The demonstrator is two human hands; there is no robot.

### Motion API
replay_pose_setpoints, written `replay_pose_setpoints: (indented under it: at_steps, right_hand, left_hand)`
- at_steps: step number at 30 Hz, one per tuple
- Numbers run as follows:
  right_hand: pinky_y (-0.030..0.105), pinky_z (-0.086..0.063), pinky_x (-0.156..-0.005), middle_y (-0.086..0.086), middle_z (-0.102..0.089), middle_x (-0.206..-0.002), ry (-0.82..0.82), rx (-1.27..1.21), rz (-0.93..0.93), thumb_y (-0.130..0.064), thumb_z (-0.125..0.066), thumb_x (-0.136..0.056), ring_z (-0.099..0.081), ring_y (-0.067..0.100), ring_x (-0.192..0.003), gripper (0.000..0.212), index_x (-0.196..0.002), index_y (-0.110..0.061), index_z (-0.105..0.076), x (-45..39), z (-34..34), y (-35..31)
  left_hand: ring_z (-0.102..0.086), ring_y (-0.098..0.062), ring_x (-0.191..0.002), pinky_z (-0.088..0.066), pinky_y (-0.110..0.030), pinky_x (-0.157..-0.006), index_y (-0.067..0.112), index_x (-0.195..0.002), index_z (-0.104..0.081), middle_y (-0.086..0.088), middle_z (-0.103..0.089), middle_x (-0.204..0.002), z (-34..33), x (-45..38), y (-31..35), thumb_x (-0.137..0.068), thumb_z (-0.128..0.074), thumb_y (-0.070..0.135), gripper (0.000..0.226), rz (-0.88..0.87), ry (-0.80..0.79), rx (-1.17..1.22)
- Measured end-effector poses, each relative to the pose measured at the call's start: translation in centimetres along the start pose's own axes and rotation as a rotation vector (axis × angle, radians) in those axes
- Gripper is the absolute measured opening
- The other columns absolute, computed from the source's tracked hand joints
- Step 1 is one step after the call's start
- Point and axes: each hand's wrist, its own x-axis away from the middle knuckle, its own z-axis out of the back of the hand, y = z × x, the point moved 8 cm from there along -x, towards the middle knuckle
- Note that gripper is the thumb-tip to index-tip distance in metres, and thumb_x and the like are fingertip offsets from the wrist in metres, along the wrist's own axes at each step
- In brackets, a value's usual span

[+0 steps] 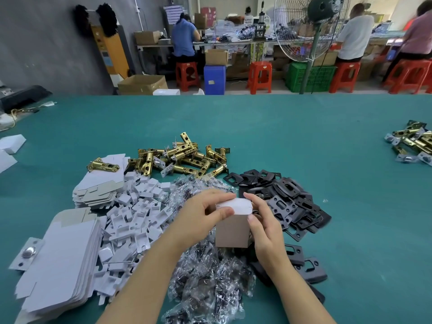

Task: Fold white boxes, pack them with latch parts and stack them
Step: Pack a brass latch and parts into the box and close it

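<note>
**Item: white box in closing, held above the parts piles**

- White box [233, 220]: upright between both hands, over the bagged-parts heap at the near middle of the green counter [327, 141]. Brown inner face toward the camera, white top flap curved over the opening.
- Left hand [201, 216]: grip grasping the box's left side, thumb pressed on the top flap.
- Right hand [264, 225]: grip grasping the right side, fingertips at the flap's edge.
- Contents: not visible; whether latch parts are inside cannot be told.
- Nearby stock: flat box blanks [60, 258] at left, white inserts [138, 211], brass latches [184, 157], black strike plates [287, 197], clear bags [205, 284].

Risks, as judged:
- The flap is bowed; if its tongue misses the slot it may crease or spring open.
- Hard thumb pressure could buckle the thin card wall.
- If the box slips, it drops onto the slippery bags and may tip and spill.
- Sealing without checking the contents could send a short pack to the stack.
</note>
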Motion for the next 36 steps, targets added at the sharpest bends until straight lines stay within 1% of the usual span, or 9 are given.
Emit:
replay_pose_setpoints:
  at_steps: [4,10,14,16,19,22,27,33,36]
  right_hand:
    - [0.024,-0.055,-0.063,-0.013,-0.066,-0.113,0.001,-0.025,0.004,-0.048,-0.049,-0.091,-0.067,0.015,-0.093,0.041,-0.131,-0.044,-0.057,0.0,0.0,-0.1]
    - [0.014,-0.049,-0.062,-0.016,-0.068,-0.110,0.063,0.084,0.014,-0.050,-0.044,-0.096,-0.067,0.007,-0.090,0.036,-0.128,-0.046,-0.059,-0.1,0.3,-0.2]
    - [0.021,-0.053,-0.069,-0.010,-0.069,-0.118,0.071,0.122,0.035,-0.050,-0.042,-0.097,-0.066,0.012,-0.100,0.038,-0.127,-0.039,-0.062,-0.1,0.2,-0.2]
    - [0.025,-0.055,-0.070,-0.012,-0.069,-0.119,0.080,0.140,0.050,-0.050,-0.041,-0.098,-0.067,0.013,-0.102,0.039,-0.127,-0.036,-0.064,-0.1,0.2,-0.3]
    - [0.018,-0.050,-0.064,-0.016,-0.070,-0.111,0.096,0.115,0.058,-0.049,-0.041,-0.099,-0.067,0.010,-0.092,0.032,-0.121,-0.044,-0.064,-0.1,0.3,-0.7]
    - [0.011,-0.044,-0.060,-0.020,-0.069,-0.099,0.109,0.102,0.074,-0.046,-0.041,-0.100,-0.065,0.005,-0.081,0.028,-0.117,-0.045,-0.063,-0.1,0.5,-1.0]
    - [0.027,-0.051,-0.063,-0.010,-0.071,-0.107,0.105,0.064,0.055,-0.046,-0.042,-0.099,-0.068,0.019,-0.090,0.026,-0.112,-0.042,-0.065,-0.2,0.5,-0.6]
    - [0.021,-0.046,-0.067,-0.008,-0.071,-0.101,0.110,0.084,0.088,-0.043,-0.043,-0.100,-0.065,0.012,-0.082,0.028,-0.112,-0.036,-0.067,-0.1,0.6,-0.5]
    - [0.028,-0.047,-0.070,-0.009,-0.068,-0.100,0.144,0.125,0.124,-0.040,-0.045,-0.100,-0.063,0.013,-0.081,0.026,-0.112,-0.031,-0.066,-0.1,0.7,-0.8]
  left_hand:
    - [-0.060,-0.009,-0.095,-0.053,-0.022,-0.085,0.042,-0.126,-0.069,0.033,-0.060,-0.117,-0.1,0.1,0.2,-0.094,-0.069,0.031,0.034,-0.020,0.008,-0.030]
    - [-0.054,0.007,-0.111,-0.042,-0.009,-0.088,0.036,-0.128,-0.068,0.036,-0.061,-0.113,-0.2,0.4,1.3,-0.093,-0.066,0.035,0.035,-0.147,0.071,-0.161]
    - [-0.043,0.004,-0.113,-0.036,-0.014,-0.094,0.038,-0.128,-0.066,0.036,-0.059,-0.116,0.2,0.6,2.0,-0.090,-0.058,0.047,0.040,-0.203,0.111,-0.270]
    - [-0.047,0.006,-0.116,-0.037,-0.014,-0.098,0.036,-0.126,-0.069,0.032,-0.063,-0.116,0.4,0.6,2.0,-0.093,-0.060,0.044,0.036,-0.208,0.109,-0.267]
    - [-0.059,0.006,-0.110,-0.043,-0.008,-0.087,0.038,-0.120,-0.073,0.033,-0.068,-0.111,0.4,0.6,2.0,-0.097,-0.065,0.036,0.025,-0.184,0.092,-0.178]
    - [-0.062,0.002,-0.106,-0.046,-0.012,-0.083,0.043,-0.118,-0.072,0.032,-0.069,-0.107,0.2,0.6,2.5,-0.098,-0.065,0.036,0.023,-0.192,0.093,-0.187]
    - [-0.063,0.002,-0.099,-0.046,-0.012,-0.078,0.047,-0.116,-0.073,0.030,-0.069,-0.102,0.1,0.4,2.7,-0.098,-0.065,0.037,0.022,-0.173,0.083,-0.211]
    - [-0.065,-0.002,-0.097,-0.055,-0.032,-0.082,0.046,-0.116,-0.073,0.025,-0.071,-0.101,0.0,0.6,2.9,-0.097,-0.066,0.036,0.022,-0.156,0.064,-0.217]
    - [-0.064,-0.002,-0.097,-0.055,-0.034,-0.082,0.043,-0.117,-0.074,0.024,-0.071,-0.102,0.0,0.6,3.0,-0.097,-0.067,0.033,0.023,-0.163,0.059,-0.228]
